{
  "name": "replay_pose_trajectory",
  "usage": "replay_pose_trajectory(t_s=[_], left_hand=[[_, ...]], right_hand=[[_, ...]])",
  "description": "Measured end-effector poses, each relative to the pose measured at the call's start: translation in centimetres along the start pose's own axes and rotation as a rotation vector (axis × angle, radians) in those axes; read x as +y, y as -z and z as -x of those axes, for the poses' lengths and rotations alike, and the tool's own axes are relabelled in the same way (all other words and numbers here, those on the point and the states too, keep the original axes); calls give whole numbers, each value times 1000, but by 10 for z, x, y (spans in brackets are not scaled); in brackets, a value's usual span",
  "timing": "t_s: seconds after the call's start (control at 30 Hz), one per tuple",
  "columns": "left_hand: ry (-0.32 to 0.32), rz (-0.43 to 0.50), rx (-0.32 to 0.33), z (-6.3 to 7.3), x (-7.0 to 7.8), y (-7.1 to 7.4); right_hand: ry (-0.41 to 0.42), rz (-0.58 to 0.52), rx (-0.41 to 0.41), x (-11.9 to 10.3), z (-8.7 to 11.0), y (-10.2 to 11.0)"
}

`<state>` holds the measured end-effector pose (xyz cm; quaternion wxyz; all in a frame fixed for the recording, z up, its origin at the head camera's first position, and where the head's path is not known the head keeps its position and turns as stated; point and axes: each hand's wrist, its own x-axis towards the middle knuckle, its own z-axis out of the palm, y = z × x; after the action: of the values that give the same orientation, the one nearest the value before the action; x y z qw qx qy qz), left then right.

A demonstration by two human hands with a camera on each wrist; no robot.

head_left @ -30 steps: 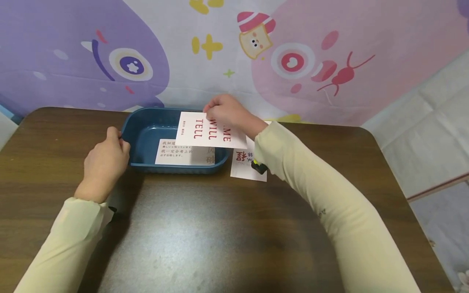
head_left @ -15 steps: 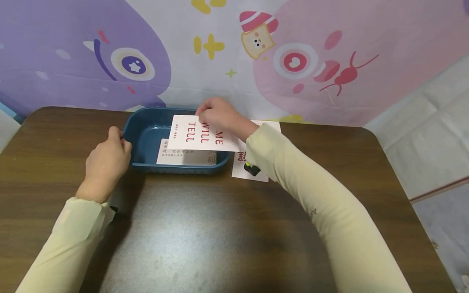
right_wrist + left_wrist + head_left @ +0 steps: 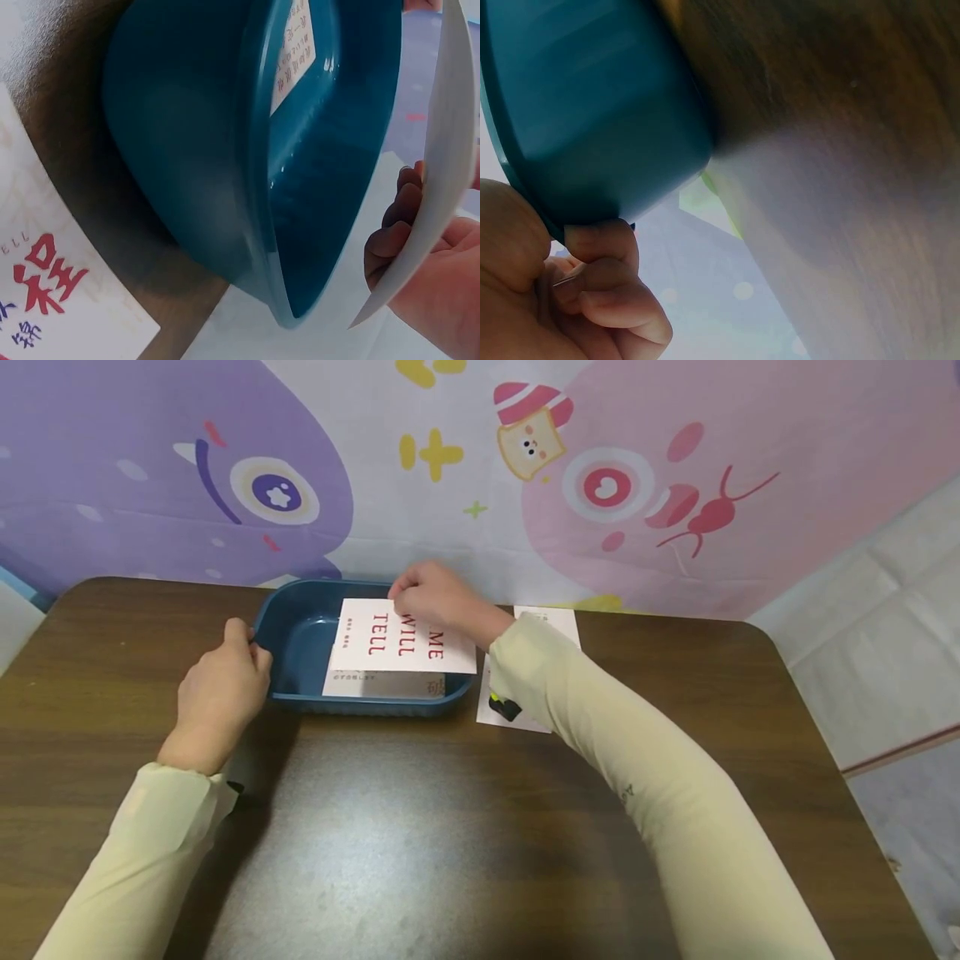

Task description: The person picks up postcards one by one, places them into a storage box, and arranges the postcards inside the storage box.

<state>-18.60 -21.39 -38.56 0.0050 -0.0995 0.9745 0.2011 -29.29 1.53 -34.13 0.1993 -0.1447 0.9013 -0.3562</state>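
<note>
While your left hand pinches the left end of a blue bin in the head view, your right hand holds a card with red lettering by its far edge, above the bin's right half. The far-edge grip probably leaves the rest of the card free to lie over the opening. A second printed card lies inside, partly covered from sight by the held one. White printed paper rests on the counter to the right, partly behind your sleeve; how many pieces, you cannot tell from here.

Seen from the left wrist, your thumb and curled fingers close on the bin's rim from either side, likely to steady it against sliding.

At the right wrist, your thumb and fingers pinch the held card from opposite faces, its slightly bowed sheet seen nearly edge-on, apart from the bin's wall. That grip appears light, perhaps to avoid creasing it.
</note>
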Motion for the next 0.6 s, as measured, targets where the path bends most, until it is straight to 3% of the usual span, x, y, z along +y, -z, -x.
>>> replay_pose_trajectory(t_s=[0.17, 0.6], left_hand=[[0, 3, 2, 0, 0, 0], [2, -4, 20, 0, 1, -1]], right_hand=[[29, 4, -12, -1, -2, -7], [15, 3, -22, 1, -9, -23]])
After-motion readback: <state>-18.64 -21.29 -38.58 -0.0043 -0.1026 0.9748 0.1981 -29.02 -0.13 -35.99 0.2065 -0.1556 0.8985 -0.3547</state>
